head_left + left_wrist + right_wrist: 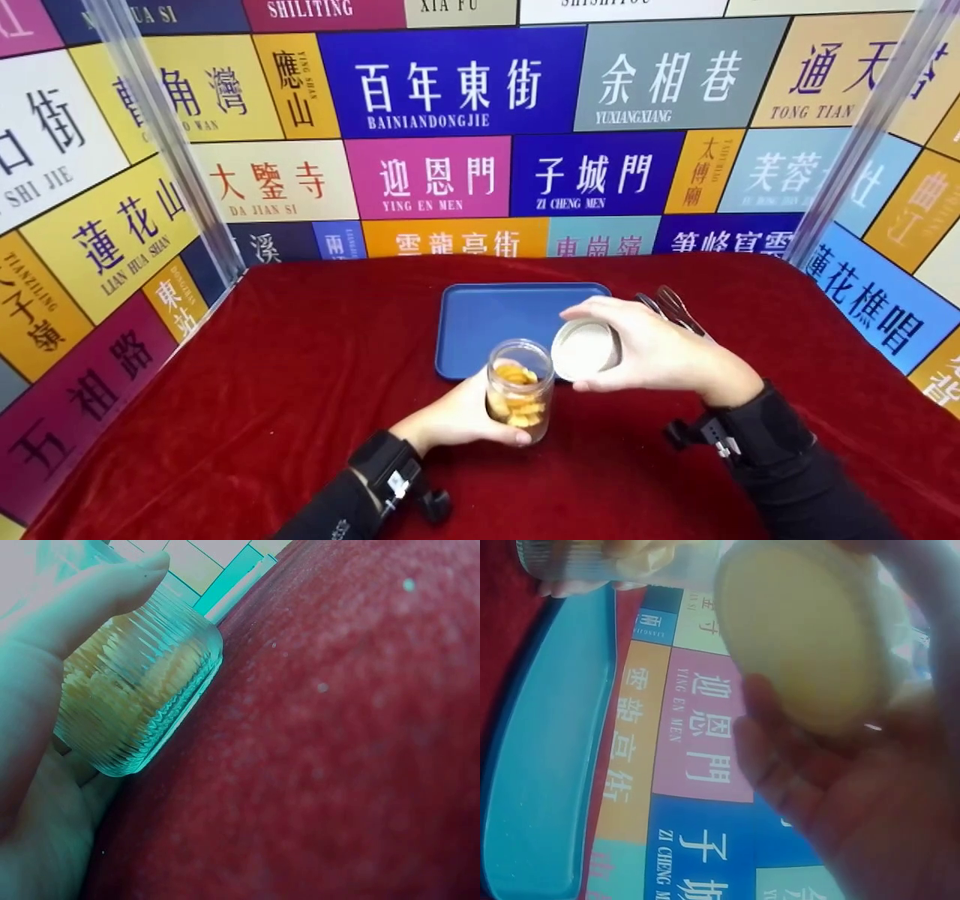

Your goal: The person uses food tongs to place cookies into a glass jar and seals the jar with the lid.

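Observation:
A clear glass jar (536, 412) with yellow-orange, chip-like pieces inside stands upright in the head view, its mouth uncovered. My left hand (469, 412) grips it round the side, thumb across the front. Ribbed glass shows on the jar (150, 682) in the left wrist view, its base close to the red cloth. Just right of the jar's mouth, my right hand (649, 349) holds a round pale lid (585, 351) by its edge, tilted with its inner face toward the head camera. In the right wrist view the lid (799, 630) sits between thumb and fingers, apart from the jar.
Behind the hands lies a blue tray (487, 322) on the red cloth (300, 360). A whisk (679, 309) and another dark-handled thing lie at the tray's right, partly hidden by my right hand. Clear posts (176, 142) and panels with printed characters stand around the table.

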A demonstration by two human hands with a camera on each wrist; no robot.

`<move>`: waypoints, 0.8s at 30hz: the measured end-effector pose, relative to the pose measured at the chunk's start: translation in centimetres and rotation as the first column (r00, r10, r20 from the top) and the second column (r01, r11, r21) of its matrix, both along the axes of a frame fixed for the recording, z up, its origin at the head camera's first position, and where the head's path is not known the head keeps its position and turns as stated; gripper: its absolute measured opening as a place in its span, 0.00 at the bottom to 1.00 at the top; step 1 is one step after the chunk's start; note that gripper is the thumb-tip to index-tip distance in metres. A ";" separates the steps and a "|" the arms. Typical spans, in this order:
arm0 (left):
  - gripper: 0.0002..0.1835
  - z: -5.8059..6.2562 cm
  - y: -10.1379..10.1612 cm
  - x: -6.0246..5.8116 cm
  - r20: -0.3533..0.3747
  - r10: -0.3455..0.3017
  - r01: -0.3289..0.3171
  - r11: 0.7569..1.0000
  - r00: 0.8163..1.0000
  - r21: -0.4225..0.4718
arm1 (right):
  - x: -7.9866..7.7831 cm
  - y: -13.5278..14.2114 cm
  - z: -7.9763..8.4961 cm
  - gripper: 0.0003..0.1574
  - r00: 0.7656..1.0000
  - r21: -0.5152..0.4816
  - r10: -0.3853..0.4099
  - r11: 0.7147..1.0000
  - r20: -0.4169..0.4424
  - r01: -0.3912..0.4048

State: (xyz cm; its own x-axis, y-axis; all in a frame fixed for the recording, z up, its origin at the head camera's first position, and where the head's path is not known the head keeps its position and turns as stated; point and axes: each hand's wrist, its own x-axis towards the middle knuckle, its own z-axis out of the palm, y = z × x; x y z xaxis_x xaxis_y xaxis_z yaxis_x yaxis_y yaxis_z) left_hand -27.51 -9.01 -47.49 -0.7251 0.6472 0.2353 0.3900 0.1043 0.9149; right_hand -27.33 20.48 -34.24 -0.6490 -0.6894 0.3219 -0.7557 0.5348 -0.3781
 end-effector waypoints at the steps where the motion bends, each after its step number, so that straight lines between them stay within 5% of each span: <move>1: 0.47 0.0 0.0 0.0 0.002 0.000 0.000 1.000 1.000 0.001 | 0.0 -0.1 0.0 0.51 1.000 -0.021 -0.009 1.000 0.011 0.009; 13: 0.46 0.0 0.0 0.0 0.011 -0.004 0.004 1.000 1.000 0.007 | 0.2 -2.6 -1.3 0.60 0.998 -0.251 -0.017 0.967 0.057 0.031; 24: 0.43 -0.1 0.0 -0.1 0.007 -0.045 0.045 0.998 0.999 0.046 | 0.9 -5.8 -3.7 0.55 0.997 -0.307 -0.009 0.952 -0.070 -0.013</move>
